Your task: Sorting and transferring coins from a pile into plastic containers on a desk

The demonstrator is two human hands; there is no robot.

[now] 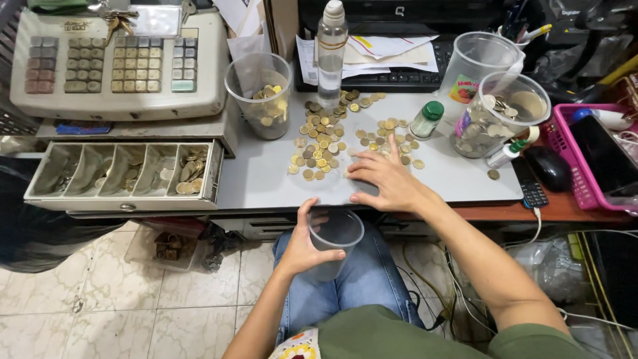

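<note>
At the desk (266, 179) edge, our left hand (302, 249) wraps its fingers around a clear plastic cup (334, 240) just below the rim; our right hand (389, 179) lies flat, fingers spread, beside scattered coins (322, 143).

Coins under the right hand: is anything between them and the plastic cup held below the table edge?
Nothing visible. The right hand lies flat on coins near the grey table's front edge; the left hand holds the empty clear plastic cup just below it.
</note>
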